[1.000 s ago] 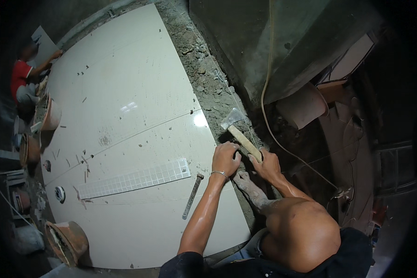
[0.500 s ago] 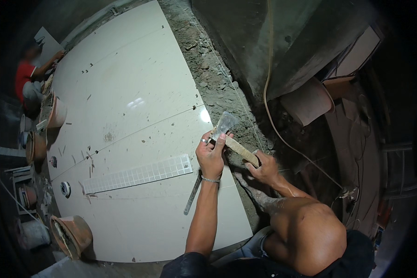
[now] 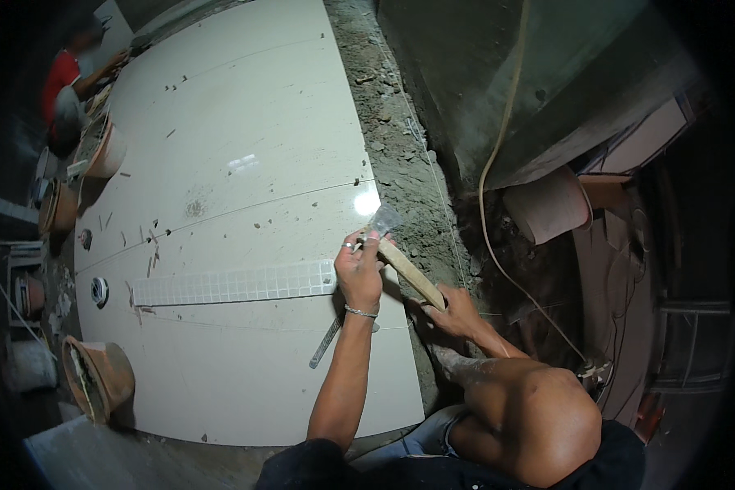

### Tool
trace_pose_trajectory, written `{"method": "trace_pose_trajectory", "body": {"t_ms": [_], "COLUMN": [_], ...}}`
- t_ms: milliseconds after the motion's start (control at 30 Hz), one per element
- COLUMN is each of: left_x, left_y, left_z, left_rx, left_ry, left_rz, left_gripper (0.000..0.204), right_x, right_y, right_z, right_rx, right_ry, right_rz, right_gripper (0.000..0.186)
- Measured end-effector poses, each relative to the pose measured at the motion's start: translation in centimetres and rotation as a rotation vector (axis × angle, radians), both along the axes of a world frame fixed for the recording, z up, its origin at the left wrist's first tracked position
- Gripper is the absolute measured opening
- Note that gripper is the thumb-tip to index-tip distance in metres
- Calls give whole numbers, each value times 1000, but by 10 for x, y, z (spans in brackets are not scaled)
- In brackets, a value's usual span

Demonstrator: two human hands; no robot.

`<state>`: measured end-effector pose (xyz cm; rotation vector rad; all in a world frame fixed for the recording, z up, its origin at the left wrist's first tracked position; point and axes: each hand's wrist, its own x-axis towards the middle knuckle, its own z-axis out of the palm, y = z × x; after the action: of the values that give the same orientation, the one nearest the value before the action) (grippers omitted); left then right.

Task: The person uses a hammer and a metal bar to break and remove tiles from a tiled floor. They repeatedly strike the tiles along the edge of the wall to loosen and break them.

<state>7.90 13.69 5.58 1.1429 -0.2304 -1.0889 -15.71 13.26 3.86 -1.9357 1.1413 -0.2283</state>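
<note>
Left hand clamps hatchet-like tool beside its blade; right hand clamps its lower handle; firm spacing aids control.

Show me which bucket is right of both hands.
The pale bucket, up and right of the right hand, beyond the hose; the other clearly visible buckets are on the left side of the tiles.

Your tiles shine brightly, with a hard glare above your left hand and a fainter reflection beyond. At right, the floor lies in shadow. Fisheye bends the tiles' edges; the co-worker's head is blurred.
</note>
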Motion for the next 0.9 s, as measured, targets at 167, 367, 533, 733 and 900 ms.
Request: {"method": "trace_pose_trajectory", "body": {"t_ms": [167,367,533,733,900], "left_x": [-8,-13,-11,-30,-39], "left_y": [0,-8,-16,-50,-77], "left_z": [-23,-42,-51,-55,-86], "left_rx": [105,162,-79,-132,-310], "left_ry": [-187,-416,-354,-1430,-1952], "left_rz": [-116,-149,-154,-855,-1023], "left_gripper": [30,36,50,48,61], "right_x": [0,-2,-3,15,66], "right_y": [7,10,5,-39,-99], "right_z": [1,0,16,65,77], "right_rx": [-40,-46,-104,-310,-249], "right_ry": [41,67,64,103,-87], "right_rz": [-57,-82,-75,-240,-185], "right_gripper": [35,37,30,25,28]}}
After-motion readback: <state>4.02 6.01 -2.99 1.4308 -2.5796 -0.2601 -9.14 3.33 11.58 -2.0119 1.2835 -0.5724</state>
